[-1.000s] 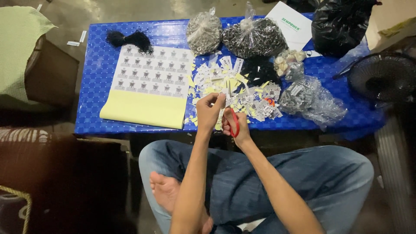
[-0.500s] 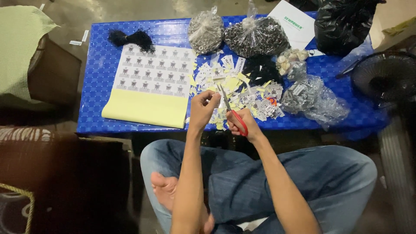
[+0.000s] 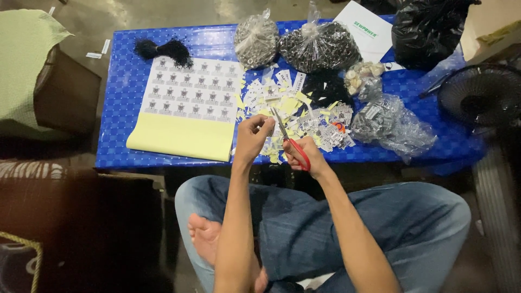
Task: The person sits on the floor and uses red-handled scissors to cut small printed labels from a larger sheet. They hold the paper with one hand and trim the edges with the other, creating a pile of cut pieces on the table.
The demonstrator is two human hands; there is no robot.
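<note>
Above the blue table's [image 3: 125,141] near edge, the right hand [image 3: 304,154] grips red-handled scissors [image 3: 290,142] — blades up-left — while the left hand [image 3: 252,135] pinches a small label [image 3: 267,122] beside them.

Blue worktop [image 3: 125,135]. Far edge: two clear bags of small metal parts [image 3: 256,40] [image 3: 320,48], black bag [image 3: 426,30], black thread tuft [image 3: 163,50]. Near left: yellow-backed label sheet [image 3: 187,111]. Black fan [image 3: 480,95] stands off the right end.
</note>
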